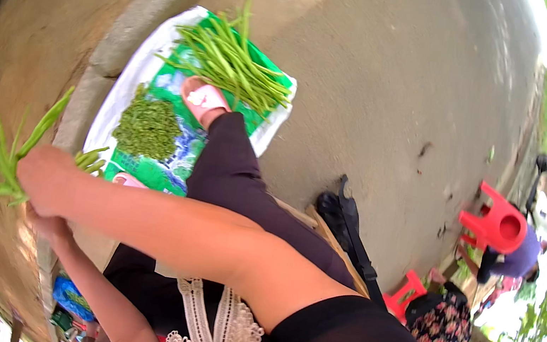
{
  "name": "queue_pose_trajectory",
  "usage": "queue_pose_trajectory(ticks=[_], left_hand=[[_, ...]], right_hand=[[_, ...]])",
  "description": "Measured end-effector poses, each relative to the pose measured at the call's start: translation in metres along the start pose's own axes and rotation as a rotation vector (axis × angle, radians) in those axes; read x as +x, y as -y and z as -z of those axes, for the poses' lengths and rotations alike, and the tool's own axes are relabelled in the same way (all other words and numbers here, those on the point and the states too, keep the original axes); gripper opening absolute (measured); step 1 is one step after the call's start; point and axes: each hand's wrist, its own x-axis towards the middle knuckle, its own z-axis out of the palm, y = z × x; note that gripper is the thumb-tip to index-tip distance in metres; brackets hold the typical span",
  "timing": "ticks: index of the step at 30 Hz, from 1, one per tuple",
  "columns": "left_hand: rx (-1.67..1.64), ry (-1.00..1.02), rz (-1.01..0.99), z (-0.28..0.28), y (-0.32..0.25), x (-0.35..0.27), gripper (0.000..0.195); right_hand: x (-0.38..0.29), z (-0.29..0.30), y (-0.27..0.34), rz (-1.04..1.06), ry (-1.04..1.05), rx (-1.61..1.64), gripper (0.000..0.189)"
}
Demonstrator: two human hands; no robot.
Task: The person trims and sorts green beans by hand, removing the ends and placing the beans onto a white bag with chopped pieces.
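My right hand (46, 180), blurred, reaches across to the far left, closed on a bunch of green stalks (1, 160) that fan out beyond it. Just below and partly behind it is my left hand (47, 225); its fingers are hidden. More green stalk ends (90, 161) show beside my right wrist; whether they are held is unclear. A green and white plastic sack (144, 174) lies flat on the ground. On it are a pile of long green stalks (236, 66) and a heap of short-cut green pieces (147, 127). My foot in a pink slipper (204, 98) rests between them.
A concrete kerb (133, 22) runs past the sack, with bare soil beyond. A black strap (358, 249) lies right of my leg. A blue bag (71, 297) is at lower left. Red plastic stools (494, 219) and other people (443, 321) are at the right.
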Motion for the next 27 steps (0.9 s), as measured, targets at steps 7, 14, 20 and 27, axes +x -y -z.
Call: queue_pose_trajectory(ticks=[7, 14, 20, 27], left_hand=[[0.197, 0.248, 0.040, 0.002, -0.063, -0.013, 0.017], [-0.560, 0.215, 0.244, 0.028, -0.090, -0.003, 0.023], [-0.648, 0.240, 0.222, 0.046, -0.086, -0.007, 0.019], [-0.553, 0.284, 0.178, 0.051, -0.081, -0.010, 0.017]], right_hand=[[-0.002, 0.034, 0.008, -0.122, 0.125, 0.281, 0.023], [-0.002, 0.028, 0.027, -0.352, 0.185, 0.251, 0.013], [0.003, 0.010, 0.037, -0.366, 0.228, 0.275, 0.018], [0.006, 0.001, 0.036, -0.351, 0.264, 0.267, 0.018]])
